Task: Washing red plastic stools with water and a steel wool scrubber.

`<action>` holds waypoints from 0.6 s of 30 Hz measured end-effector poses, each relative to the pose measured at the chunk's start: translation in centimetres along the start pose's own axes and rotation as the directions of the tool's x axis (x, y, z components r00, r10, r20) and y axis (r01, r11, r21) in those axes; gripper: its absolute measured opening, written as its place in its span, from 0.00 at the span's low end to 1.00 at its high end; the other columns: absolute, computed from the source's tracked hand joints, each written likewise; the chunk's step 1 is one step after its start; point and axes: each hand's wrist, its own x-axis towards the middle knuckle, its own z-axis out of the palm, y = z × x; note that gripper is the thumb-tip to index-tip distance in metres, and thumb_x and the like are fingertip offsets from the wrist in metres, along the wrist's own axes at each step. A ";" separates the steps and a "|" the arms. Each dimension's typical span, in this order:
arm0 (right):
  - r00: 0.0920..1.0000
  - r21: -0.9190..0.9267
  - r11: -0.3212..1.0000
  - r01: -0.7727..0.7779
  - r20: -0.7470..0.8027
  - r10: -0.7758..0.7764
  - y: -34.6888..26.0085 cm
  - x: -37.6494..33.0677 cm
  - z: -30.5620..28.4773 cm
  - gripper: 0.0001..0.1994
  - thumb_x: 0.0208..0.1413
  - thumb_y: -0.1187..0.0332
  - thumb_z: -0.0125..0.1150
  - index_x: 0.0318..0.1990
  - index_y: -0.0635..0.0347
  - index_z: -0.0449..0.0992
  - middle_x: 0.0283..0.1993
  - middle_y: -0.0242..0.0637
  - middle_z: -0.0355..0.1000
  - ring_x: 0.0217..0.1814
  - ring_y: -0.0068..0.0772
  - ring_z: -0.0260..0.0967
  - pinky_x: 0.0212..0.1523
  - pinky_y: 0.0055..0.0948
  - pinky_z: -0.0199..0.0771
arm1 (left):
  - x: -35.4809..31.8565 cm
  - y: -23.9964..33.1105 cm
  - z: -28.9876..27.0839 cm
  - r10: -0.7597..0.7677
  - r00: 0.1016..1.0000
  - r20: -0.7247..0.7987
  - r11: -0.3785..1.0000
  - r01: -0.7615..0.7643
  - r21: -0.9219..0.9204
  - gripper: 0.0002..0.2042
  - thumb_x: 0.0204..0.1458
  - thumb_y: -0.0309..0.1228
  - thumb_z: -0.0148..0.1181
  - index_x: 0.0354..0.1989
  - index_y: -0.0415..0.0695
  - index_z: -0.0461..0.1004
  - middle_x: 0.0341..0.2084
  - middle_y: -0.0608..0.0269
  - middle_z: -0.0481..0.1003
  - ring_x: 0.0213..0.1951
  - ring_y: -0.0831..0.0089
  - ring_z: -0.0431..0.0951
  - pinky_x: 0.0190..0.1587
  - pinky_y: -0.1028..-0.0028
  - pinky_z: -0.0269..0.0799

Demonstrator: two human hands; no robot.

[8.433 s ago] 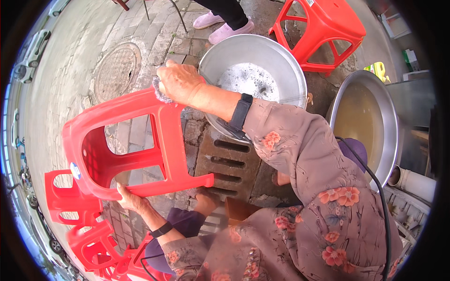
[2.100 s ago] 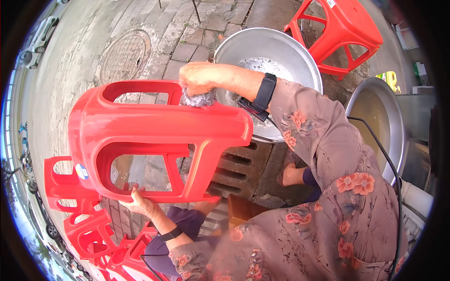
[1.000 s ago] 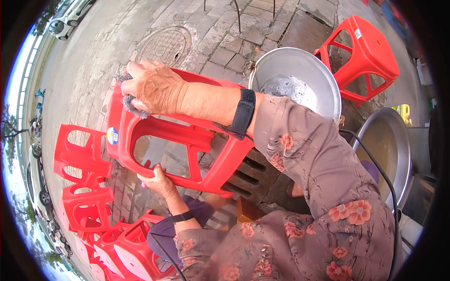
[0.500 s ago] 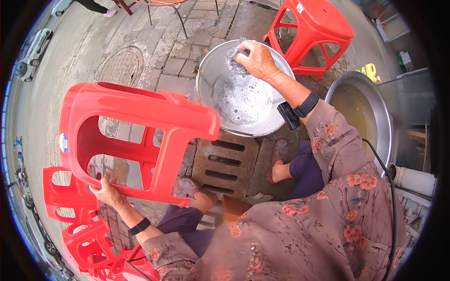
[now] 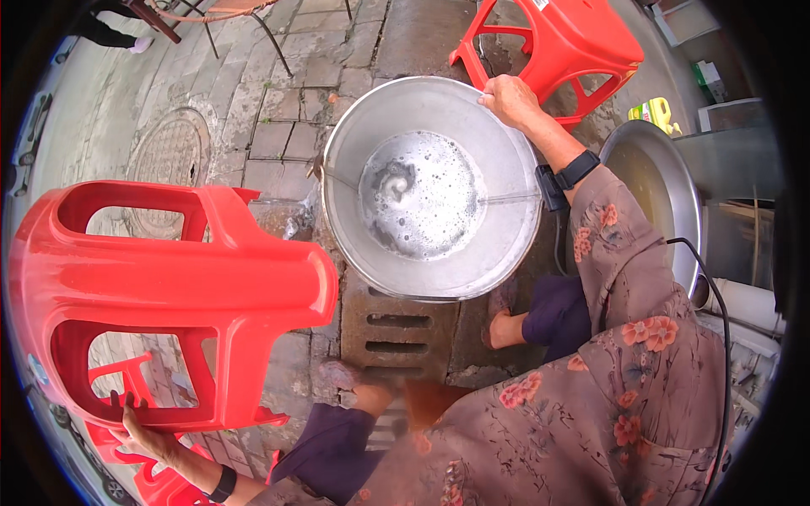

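Note:
My left hand (image 5: 145, 432) grips the lower rail of a red plastic stool (image 5: 169, 287), which I hold on its side at the left of the view. My right hand (image 5: 509, 97) is closed on the far rim of a large metal basin (image 5: 506, 244) holding soapy water. The basin sits on paving just beyond a drain grate (image 5: 396, 325). A black band is on each wrist.
Another red stool (image 5: 561, 42) stands behind the basin. A second metal basin (image 5: 666, 194) with murky water lies at right. Several red stools (image 5: 160, 481) are stacked at lower left. A round manhole cover (image 5: 169, 160) and chair legs (image 5: 270, 38) are at upper left.
My right hand left the stool, dipped into the basin's water, and now holds the basin's far rim. The stool in my left hand has swung lower and to the left.

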 end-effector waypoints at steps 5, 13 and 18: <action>0.992 -0.008 0.996 0.094 -0.081 -0.095 -0.3 0.4 0.9 0.12 0.48 0.62 0.62 0.32 0.63 0.76 0.31 0.52 0.73 0.39 0.52 0.72 0.40 0.47 0.69 | 0.2 -1.7 0.6 -0.117 0.993 0.023 0.989 0.114 0.089 0.28 0.44 0.34 0.60 0.54 0.36 0.64 0.46 0.53 0.73 0.42 0.66 0.76 0.41 0.69 0.70; 0.873 -0.132 0.873 0.470 -0.077 -0.482 -14.3 4.3 0.4 0.10 0.53 0.62 0.58 0.35 0.60 0.75 0.35 0.47 0.74 0.43 0.50 0.71 0.43 0.45 0.70 | 0.9 -5.0 -1.4 -0.130 0.991 0.040 0.977 0.121 0.173 0.32 0.43 0.38 0.61 0.58 0.38 0.61 0.47 0.56 0.72 0.43 0.67 0.74 0.41 0.68 0.70; 0.818 -0.190 0.801 0.568 0.018 -0.575 -20.7 8.0 2.1 0.11 0.53 0.61 0.58 0.38 0.58 0.76 0.40 0.44 0.74 0.47 0.48 0.71 0.47 0.45 0.69 | 1.4 -5.3 -2.2 -0.176 0.983 0.043 0.964 0.163 0.209 0.31 0.44 0.37 0.60 0.58 0.38 0.60 0.48 0.57 0.71 0.43 0.68 0.74 0.40 0.69 0.70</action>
